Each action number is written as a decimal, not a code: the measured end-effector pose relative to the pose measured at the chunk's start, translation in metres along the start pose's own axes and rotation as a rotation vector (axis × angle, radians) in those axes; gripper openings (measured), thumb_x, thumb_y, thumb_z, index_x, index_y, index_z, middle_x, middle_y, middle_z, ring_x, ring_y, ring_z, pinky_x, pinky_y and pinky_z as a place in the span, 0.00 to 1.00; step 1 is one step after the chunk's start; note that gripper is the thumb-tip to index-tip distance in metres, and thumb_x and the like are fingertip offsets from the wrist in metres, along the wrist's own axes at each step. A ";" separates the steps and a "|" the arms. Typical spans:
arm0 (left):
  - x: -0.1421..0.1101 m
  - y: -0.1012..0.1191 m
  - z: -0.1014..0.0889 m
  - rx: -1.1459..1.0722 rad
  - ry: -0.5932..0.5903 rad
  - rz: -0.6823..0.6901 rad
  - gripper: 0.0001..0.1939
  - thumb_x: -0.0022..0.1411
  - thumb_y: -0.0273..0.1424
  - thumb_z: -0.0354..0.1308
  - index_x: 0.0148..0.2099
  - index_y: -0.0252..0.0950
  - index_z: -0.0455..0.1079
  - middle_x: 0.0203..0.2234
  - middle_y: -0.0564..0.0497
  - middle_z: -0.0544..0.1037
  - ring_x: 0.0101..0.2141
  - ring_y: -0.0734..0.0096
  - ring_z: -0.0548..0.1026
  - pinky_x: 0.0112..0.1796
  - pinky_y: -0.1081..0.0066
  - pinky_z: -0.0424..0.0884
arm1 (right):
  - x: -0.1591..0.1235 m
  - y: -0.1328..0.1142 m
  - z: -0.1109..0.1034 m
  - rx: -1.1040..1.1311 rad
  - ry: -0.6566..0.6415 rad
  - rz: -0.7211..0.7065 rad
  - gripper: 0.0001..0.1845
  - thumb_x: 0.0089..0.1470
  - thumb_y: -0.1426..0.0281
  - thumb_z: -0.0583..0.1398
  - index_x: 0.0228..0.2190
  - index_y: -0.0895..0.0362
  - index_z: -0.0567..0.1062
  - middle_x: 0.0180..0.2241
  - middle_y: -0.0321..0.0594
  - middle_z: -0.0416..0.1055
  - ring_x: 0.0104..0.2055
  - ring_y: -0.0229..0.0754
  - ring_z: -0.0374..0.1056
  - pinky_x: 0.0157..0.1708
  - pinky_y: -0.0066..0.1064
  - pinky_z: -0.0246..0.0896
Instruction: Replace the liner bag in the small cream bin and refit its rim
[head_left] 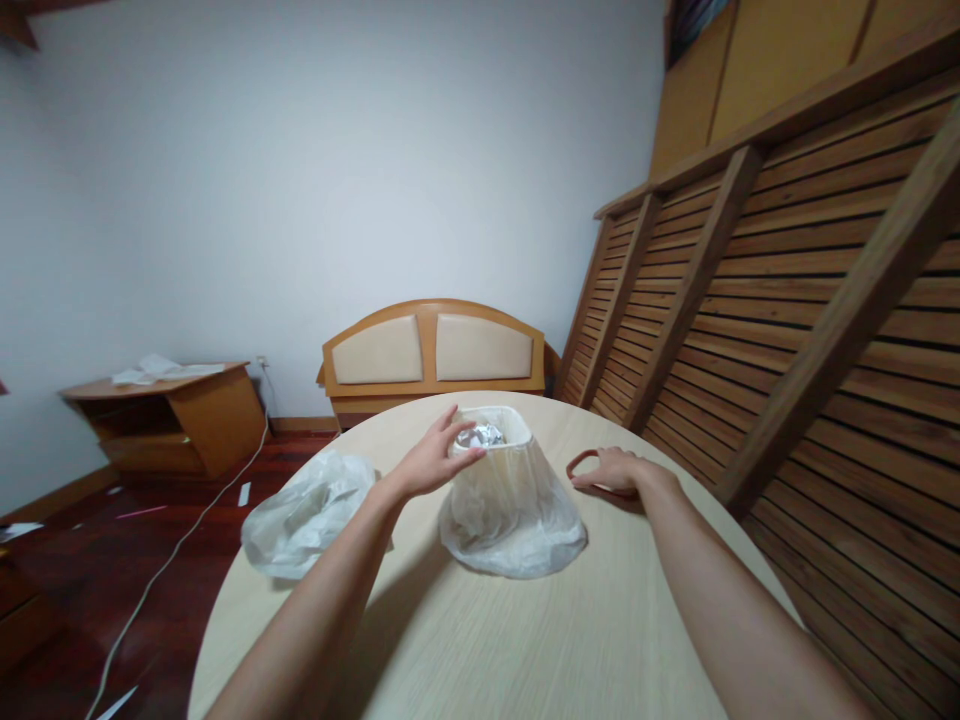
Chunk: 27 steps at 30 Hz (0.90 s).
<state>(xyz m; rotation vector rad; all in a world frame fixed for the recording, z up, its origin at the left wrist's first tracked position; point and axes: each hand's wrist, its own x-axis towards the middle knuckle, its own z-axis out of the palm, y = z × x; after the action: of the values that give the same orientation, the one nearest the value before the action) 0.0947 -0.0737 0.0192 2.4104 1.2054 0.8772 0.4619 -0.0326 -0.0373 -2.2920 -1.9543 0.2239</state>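
Observation:
A small white bin [501, 430] stands on the round pale wooden table [525, 640], with a thin clear plastic bag [514, 510] pulled down over its outside. Crumpled foil-like waste [484, 435] lies inside it. My left hand [435, 460] rests on the bin's near-left rim, fingers closed on the rim and bag edge. My right hand [611, 470] lies on the table to the right of the bin, fingers curled over a red rubber band [579, 464].
A second crumpled plastic bag [307, 515] lies at the table's left edge. Behind the table stand a padded wooden headboard [435, 355], a low wooden cabinet [172, 415] with papers, and slatted wooden frames [787, 330] leaning at right. A white cable [187, 535] runs across the dark floor.

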 end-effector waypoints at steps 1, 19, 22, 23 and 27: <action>0.000 -0.001 0.000 0.008 0.003 -0.001 0.34 0.64 0.55 0.54 0.63 0.37 0.66 0.72 0.38 0.48 0.70 0.48 0.50 0.67 0.50 0.50 | 0.001 0.000 0.002 -0.005 -0.026 0.011 0.52 0.32 0.41 0.68 0.53 0.62 0.76 0.55 0.64 0.71 0.55 0.66 0.70 0.51 0.49 0.64; -0.012 0.023 0.003 0.154 0.200 0.378 0.23 0.66 0.37 0.58 0.61 0.38 0.64 0.67 0.37 0.57 0.67 0.50 0.56 0.64 0.48 0.57 | 0.003 0.011 0.022 -0.023 -0.022 0.142 0.63 0.48 0.35 0.55 0.66 0.72 0.55 0.68 0.64 0.50 0.68 0.66 0.51 0.63 0.55 0.48; -0.029 0.033 0.013 0.251 0.129 0.555 0.15 0.65 0.32 0.57 0.54 0.39 0.69 0.56 0.41 0.71 0.57 0.57 0.69 0.60 0.54 0.65 | -0.002 0.014 0.029 -0.011 0.095 0.160 0.57 0.51 0.35 0.53 0.64 0.69 0.59 0.67 0.63 0.52 0.68 0.64 0.50 0.63 0.56 0.46; -0.036 0.034 0.017 0.290 0.103 0.598 0.13 0.65 0.31 0.58 0.51 0.40 0.70 0.51 0.44 0.75 0.52 0.60 0.72 0.60 0.54 0.64 | -0.004 0.015 0.032 0.000 0.149 0.154 0.54 0.52 0.36 0.53 0.62 0.68 0.62 0.66 0.63 0.55 0.67 0.63 0.51 0.62 0.55 0.46; -0.063 0.022 0.036 0.440 0.216 0.693 0.05 0.64 0.28 0.56 0.41 0.40 0.71 0.38 0.51 0.79 0.42 0.66 0.75 0.62 0.54 0.58 | -0.007 0.019 0.042 0.057 0.329 0.121 0.44 0.53 0.40 0.55 0.57 0.62 0.69 0.61 0.60 0.64 0.65 0.62 0.55 0.61 0.57 0.45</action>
<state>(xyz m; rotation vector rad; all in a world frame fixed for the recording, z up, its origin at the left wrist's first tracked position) 0.1025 -0.1375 -0.0214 3.2505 0.6508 1.1766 0.4709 -0.0428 -0.0816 -2.2434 -1.6314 -0.0822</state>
